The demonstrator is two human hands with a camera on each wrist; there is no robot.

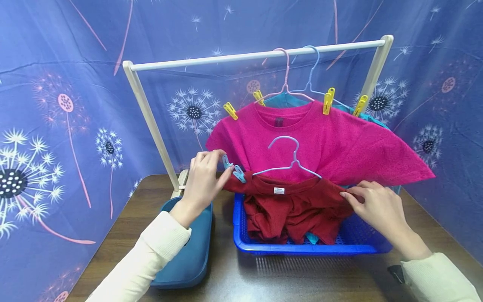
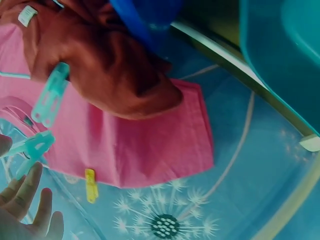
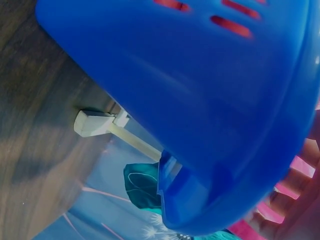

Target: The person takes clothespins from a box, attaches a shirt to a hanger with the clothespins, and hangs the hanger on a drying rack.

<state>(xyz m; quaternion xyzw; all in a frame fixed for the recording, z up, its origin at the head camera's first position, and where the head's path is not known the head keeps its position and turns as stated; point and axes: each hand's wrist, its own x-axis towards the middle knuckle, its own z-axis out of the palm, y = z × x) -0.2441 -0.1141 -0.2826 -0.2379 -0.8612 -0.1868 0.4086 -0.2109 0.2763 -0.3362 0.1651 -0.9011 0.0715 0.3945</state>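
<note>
A dark red shirt [image 1: 271,214] hangs into the blue basket, with a light blue hanger [image 1: 294,157] in its neck. My left hand [image 1: 203,178] pinches a light blue clothespin [image 2: 37,146] between thumb and fingertips. Another light blue clothespin [image 1: 239,173] is clipped on the red shirt's left shoulder, just beside that hand. My right hand [image 1: 381,207] pinches the shirt's other shoulder, thumb in front. In the right wrist view the basket wall hides the red shirt's grip point.
Behind, a magenta shirt [image 1: 354,142] and a teal shirt [image 1: 286,100] hang from a rack [image 1: 226,60], held with yellow clothespins [image 1: 328,101]. The blue basket [image 1: 302,248] sits below on a wooden table [image 1: 132,235]. A teal bin [image 1: 188,260] stands left of it.
</note>
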